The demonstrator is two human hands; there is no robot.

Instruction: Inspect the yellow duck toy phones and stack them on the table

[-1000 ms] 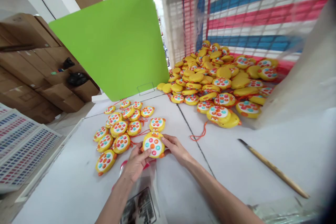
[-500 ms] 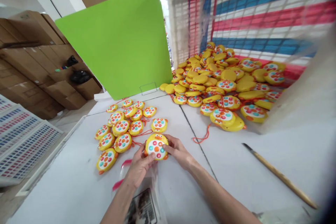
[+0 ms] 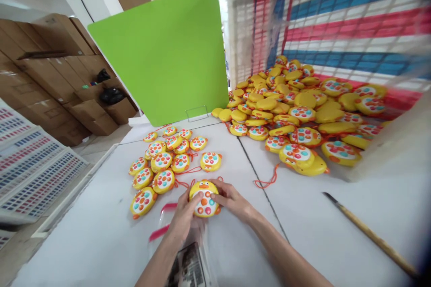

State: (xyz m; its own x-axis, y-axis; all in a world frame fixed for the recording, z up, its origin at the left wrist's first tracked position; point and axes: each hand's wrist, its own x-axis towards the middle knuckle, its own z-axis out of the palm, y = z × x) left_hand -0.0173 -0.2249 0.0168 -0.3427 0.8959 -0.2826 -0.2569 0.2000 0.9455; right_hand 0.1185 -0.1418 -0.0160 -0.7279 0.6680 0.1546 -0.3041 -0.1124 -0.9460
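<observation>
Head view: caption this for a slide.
Left hand and right hand hold a yellow duck-shaped button toy beside a clear plastic bag, near a heap of toys.

place: toy workshop | shows: stacked cardboard cartons (image 3: 50, 76), heaped yellow toys (image 3: 283, 107), white worktable (image 3: 90, 237)

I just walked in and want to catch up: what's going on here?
A person holds a yellow duck-shaped button toy between their left hand and right hand, next to a clear plastic bag. A small group of matching toys lies to the left on the white table, and a large heap sits beyond.
</observation>
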